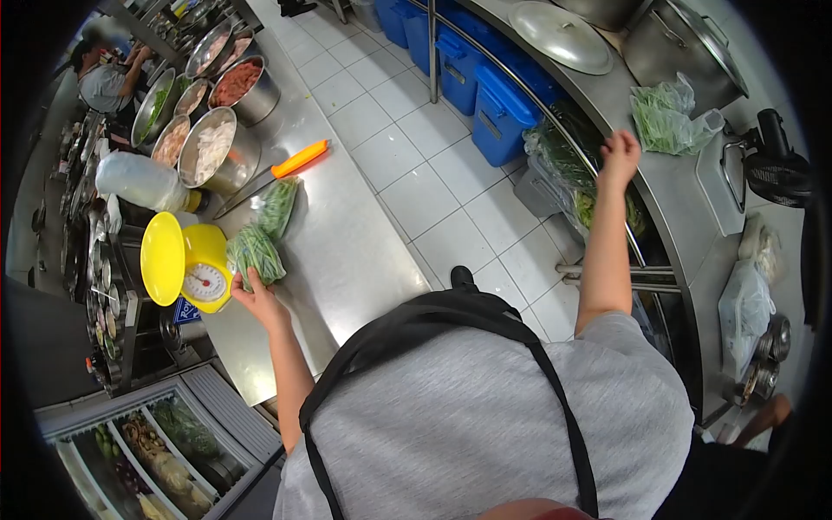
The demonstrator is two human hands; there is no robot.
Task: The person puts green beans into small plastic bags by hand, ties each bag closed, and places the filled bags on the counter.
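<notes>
My left hand (257, 299) is at the near edge of a clear bag of green vegetables (255, 250), its fingers and thumb closed on the plastic. A second bag of green vegetables (277, 208) lies just beyond it on the steel table. Left of these stands a yellow kitchen scale (206, 260) with a round dial and a tilted yellow pan (162, 258). Out to the right, my right hand (620, 158) is raised near the counter edge, fingers loosely bent and nothing visible in them. The closest thing to it is a plastic bag of leafy greens (666, 117).
An orange-handled knife (276, 173) lies on the steel table (347, 251), beside metal pots of raw meat (238, 82). Blue lidded bins (503, 117) stand under the curved right counter (663, 186). A glass-topped chest (156, 451) is at lower left. Another person (106, 82) works at upper left.
</notes>
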